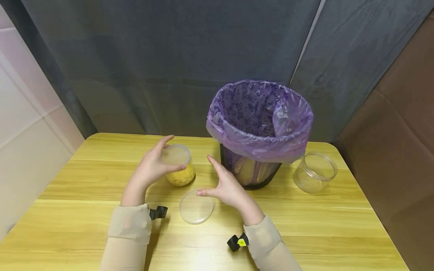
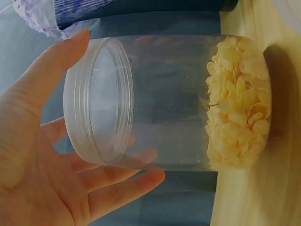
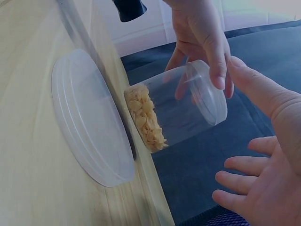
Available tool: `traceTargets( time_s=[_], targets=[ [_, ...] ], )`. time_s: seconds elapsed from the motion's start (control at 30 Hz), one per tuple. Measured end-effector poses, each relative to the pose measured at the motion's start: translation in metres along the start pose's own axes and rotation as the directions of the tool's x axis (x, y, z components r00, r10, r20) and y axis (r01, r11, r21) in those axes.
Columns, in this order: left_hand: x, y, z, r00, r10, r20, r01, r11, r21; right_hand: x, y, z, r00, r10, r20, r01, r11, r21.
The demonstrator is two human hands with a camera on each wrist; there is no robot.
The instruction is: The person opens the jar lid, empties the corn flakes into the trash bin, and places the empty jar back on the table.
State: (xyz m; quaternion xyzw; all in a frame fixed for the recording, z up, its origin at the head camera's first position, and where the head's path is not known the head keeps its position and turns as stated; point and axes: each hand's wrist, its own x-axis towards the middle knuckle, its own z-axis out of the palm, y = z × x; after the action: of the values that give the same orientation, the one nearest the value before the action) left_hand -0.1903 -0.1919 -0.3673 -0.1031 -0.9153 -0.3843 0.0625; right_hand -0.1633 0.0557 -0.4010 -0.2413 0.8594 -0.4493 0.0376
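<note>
A clear plastic jar with yellow flakes (image 2: 240, 103) in its lower part stands upright on the table, its translucent lid (image 1: 176, 153) on top. My left hand (image 1: 150, 165) is spread around the jar's upper part. In the left wrist view its thumb is at the lid's edge, and the fairly straight fingers reach partly behind the clear wall. A loose round lid (image 1: 196, 207) lies flat on the wood in front of the jar. My right hand (image 1: 228, 187) hovers beside that lid, thumb and fingers spread apart and holding nothing; its thumb overlaps the lid's far edge in the head view.
Behind my right hand stands a black mesh bin (image 1: 251, 171) lined with a purple plastic bag (image 1: 261, 145). An uncovered clear jar (image 1: 313, 175) is at the right, near the table's edge. A grey curtain (image 1: 152, 67) hangs behind the wooden table (image 1: 95, 184).
</note>
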Motion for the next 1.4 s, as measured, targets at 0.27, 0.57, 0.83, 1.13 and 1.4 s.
traceTargets(
  time_s=[0.27,0.57,0.83,1.13,1.4],
  targets=[
    [-0.002,0.004,0.001,0.999,0.016,0.031,-0.015,1.000,-0.011,0.003,0.005,0.005,1.000,-0.009,0.016,0.009,1.000,0.028],
    [-0.004,0.009,0.001,0.996,0.040,0.074,-0.039,0.999,-0.017,0.004,0.009,0.009,0.999,0.009,0.034,-0.011,0.998,0.056],
    [-0.006,0.013,0.002,0.992,0.075,0.102,-0.074,0.997,-0.017,0.004,0.013,0.015,0.999,0.009,0.044,-0.012,0.997,0.074],
    [-0.008,0.017,0.002,0.987,0.100,0.128,-0.099,0.995,-0.011,0.004,0.015,0.019,0.998,0.018,0.063,-0.025,0.993,0.117],
    [-0.011,0.023,0.002,0.977,0.149,0.152,-0.148,0.989,-0.021,0.006,0.018,0.022,0.998,-0.011,0.068,0.003,0.992,0.126]
  ],
)
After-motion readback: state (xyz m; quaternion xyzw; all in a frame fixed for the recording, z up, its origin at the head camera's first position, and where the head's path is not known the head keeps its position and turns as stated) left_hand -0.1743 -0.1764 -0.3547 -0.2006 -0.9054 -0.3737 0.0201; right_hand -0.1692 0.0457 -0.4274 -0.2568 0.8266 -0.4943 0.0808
